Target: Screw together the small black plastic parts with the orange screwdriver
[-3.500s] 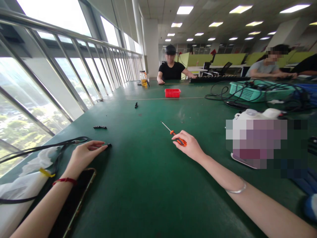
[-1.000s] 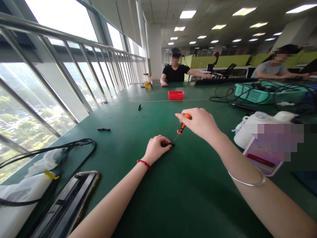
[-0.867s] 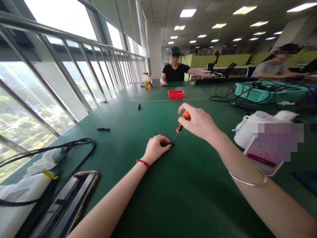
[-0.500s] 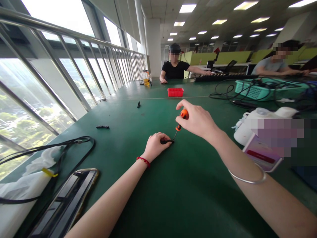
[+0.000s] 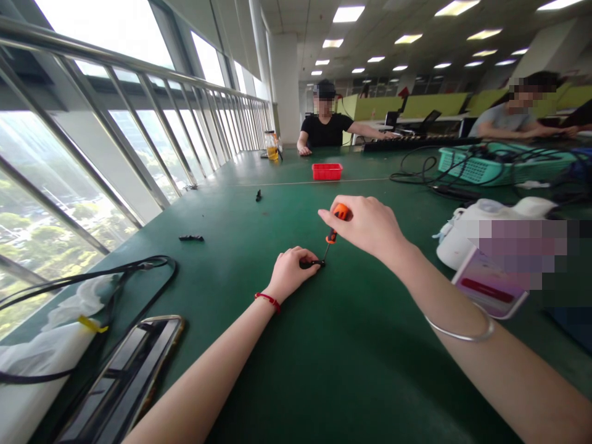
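Note:
My left hand (image 5: 290, 272) presses a small black part (image 5: 312, 264) down on the green table (image 5: 296, 357), fingers curled over it. My right hand (image 5: 367, 224) grips the orange handle of a small screwdriver (image 5: 333, 228). The screwdriver stands nearly upright, its thin tip resting on the right end of the black part. A red cord circles my left wrist and a silver bangle my right forearm.
Two more small black parts (image 5: 191, 237) (image 5: 258, 195) lie further out. A phone (image 5: 124, 376), black cable (image 5: 115, 271) and white bag (image 5: 41, 345) sit at left. A white appliance (image 5: 467, 231), a second phone (image 5: 488, 290), teal basket (image 5: 467, 165), red tray (image 5: 326, 171); two people sit at the far end.
Earlier my hands lay apart, the screwdriver flat under my right hand. Now the left holds the black part mid-table and the right holds the screwdriver upright on it, fingers shifting around the handle.

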`<state>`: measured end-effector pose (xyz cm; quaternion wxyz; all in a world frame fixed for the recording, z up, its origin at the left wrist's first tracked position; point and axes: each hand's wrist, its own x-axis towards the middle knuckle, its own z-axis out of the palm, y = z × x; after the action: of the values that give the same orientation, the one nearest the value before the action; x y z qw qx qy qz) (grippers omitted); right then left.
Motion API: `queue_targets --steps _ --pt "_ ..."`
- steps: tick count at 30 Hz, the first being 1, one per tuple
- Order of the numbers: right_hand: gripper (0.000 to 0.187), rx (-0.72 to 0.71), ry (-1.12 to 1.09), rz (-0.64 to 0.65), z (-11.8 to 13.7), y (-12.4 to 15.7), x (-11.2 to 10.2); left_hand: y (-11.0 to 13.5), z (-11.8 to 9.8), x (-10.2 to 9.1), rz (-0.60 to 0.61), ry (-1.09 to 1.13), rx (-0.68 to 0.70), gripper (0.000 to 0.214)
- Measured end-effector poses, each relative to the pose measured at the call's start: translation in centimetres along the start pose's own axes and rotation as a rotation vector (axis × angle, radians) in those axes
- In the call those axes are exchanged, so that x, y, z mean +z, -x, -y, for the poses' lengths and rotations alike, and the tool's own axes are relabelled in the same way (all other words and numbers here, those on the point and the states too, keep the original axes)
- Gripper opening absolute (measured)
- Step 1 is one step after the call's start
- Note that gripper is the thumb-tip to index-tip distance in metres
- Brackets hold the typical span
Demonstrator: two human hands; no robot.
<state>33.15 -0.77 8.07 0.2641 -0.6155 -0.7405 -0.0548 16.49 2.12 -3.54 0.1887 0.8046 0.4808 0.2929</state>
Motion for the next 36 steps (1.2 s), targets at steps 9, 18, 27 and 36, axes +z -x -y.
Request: queue_targets --steps 9,18,27,36 --pt "0.022 -0.005 0.003 -0.006 0.15 0.14 -0.11 0.04 0.03 -0.03 -0.003 -0.004 -0.003 0.013" --pt "0.018 0.001 -0.031 -0.009 -0.1 -0.06 -0.07 0.06 0.06 -0.1 0.002 -0.011 0.001 0.013" --pt "0.019 0.007 -0.016 -0.02 0.03 0.0 -0.01 0.02 0.0 -0.09 0.0 -0.022 -0.002 0.013" --pt "0.019 0.018 0.0 -0.027 0.13 0.06 -0.13 0.01 -0.1 -0.06 -0.003 -0.018 -0.002 0.012"
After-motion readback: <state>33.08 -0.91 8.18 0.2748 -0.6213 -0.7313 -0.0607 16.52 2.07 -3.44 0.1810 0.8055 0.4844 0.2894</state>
